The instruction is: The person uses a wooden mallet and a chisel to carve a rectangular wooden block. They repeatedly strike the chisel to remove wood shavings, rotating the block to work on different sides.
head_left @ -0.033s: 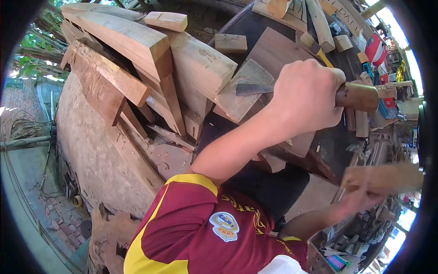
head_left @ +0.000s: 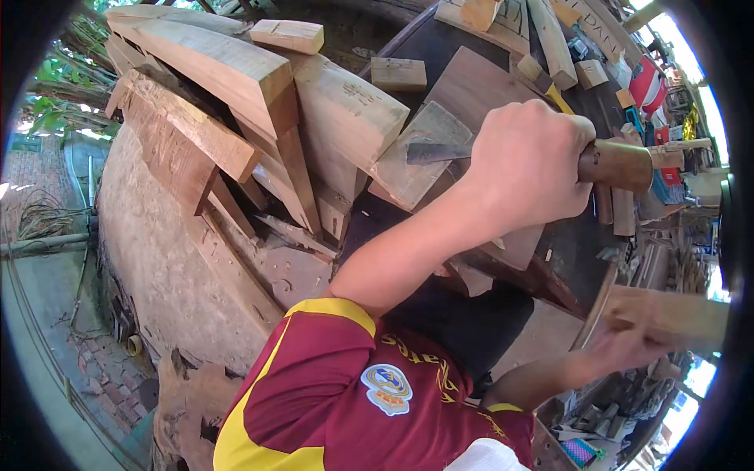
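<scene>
My left hand is closed around a chisel. The chisel's round brown wooden handle sticks out to the right of my fist. Its flat metal blade points left, over a small flat wood block; whether the tip touches the block I cannot tell. Lower right, my right hand grips a thick, block-shaped wooden mallet, smeared by motion and apart from the chisel handle. How my right fingers wrap round it is partly hidden.
Long wedge-shaped timbers and a large beam are piled at the left, on a pale rounded slab. A brown board lies on the dark bench. Small wood blocks and a yellow-handled tool sit farther back.
My right hand and the mallet have shifted slightly down in the picture. My left hand and the chisel stay nearly in place.
</scene>
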A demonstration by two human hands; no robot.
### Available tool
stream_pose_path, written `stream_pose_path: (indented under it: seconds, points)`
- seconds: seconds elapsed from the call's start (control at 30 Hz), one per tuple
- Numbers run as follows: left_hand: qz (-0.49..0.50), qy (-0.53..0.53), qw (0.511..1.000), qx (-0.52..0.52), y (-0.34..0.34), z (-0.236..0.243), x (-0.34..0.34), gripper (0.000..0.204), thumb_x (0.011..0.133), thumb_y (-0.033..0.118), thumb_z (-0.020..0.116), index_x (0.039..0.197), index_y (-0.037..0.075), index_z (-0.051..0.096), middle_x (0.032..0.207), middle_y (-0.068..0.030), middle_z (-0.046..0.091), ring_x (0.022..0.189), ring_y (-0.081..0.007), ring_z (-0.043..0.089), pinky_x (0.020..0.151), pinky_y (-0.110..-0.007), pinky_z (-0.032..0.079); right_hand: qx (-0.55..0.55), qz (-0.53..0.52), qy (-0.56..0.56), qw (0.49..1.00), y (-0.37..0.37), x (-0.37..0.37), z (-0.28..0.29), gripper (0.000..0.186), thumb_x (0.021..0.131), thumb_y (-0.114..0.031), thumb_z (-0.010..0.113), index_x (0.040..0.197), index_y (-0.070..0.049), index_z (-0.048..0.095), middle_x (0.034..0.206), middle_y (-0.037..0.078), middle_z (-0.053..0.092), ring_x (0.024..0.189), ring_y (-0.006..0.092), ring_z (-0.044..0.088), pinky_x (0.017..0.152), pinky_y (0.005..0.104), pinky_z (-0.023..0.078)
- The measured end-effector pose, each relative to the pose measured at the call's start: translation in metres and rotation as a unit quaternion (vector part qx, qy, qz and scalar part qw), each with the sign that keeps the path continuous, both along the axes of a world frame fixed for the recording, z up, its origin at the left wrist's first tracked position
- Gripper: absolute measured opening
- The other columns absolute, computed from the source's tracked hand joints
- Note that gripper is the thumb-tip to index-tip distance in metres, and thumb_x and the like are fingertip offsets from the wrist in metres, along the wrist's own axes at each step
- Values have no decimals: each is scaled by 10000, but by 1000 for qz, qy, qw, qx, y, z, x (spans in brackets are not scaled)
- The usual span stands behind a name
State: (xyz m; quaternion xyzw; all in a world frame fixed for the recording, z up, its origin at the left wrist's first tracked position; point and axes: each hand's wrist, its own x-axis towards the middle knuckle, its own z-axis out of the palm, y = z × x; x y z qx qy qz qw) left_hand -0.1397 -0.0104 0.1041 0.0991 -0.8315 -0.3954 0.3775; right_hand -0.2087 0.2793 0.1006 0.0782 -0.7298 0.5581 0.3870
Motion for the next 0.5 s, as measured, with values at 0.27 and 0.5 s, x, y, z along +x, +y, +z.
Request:
stream_pose_path:
  seconds: [0.27, 0.5]
  points:
    - [4, -34, 998, -48, 3, -6, -1, 160, 603, 199, 706, 711, 95, 651, 635, -155, 611, 661, -375, 635, 612, -456, 522, 390, 91, 52, 915, -54, 3, -20, 732, 689, -95, 814, 1320, 37, 468, 1300, 229, 543, 1143, 331, 566, 1007, 434, 428]
    - [-7, -104, 992, -75, 9, -14, -10, 161, 608, 202, 713, 736, 110, 682, 659, -155, 634, 671, -367, 653, 624, -460, 536, 73, 56, -47, 995, -26, 6, 1, 797, 707, -57, 812, 1382, 40, 401, 1322, 208, 505, 1157, 283, 536, 989, 392, 453]
